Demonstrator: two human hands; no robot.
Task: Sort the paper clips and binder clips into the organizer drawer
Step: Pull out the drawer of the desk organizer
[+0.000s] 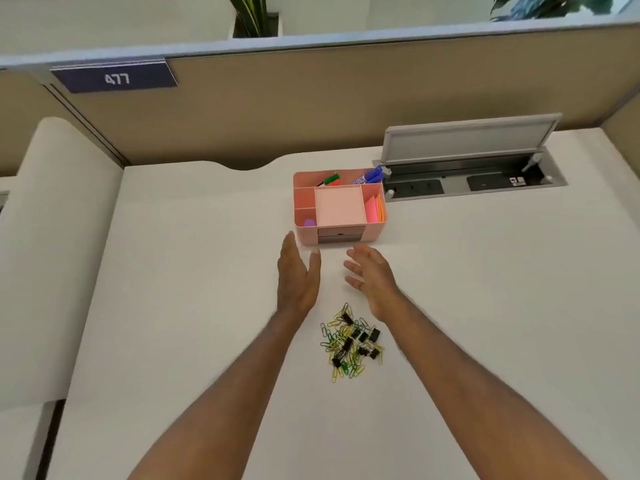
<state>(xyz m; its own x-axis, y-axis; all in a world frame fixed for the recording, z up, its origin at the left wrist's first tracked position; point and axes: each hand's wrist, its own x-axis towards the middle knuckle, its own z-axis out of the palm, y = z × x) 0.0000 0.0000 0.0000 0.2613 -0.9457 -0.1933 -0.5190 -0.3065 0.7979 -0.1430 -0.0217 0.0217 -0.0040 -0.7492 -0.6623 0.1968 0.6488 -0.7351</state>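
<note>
A pink desk organizer (375, 233) stands on the white desk, with two shut grey drawers (341, 235) in its front face. A mixed pile of yellow and green paper clips and black binder clips (351, 342) lies on the desk nearer to me. My left hand (298, 277) is stretched out flat, fingers together, just in front of the organizer's left corner. My right hand (372, 277) hovers with fingers spread, just in front of the drawers. Both hands hold nothing and are past the pile.
The organizer's top holds markers (372, 174), pink sticky notes (372, 209) and a purple item (309, 222). An open cable tray with a raised lid (467, 142) sits at the back right. A beige partition (311, 98) bounds the desk behind.
</note>
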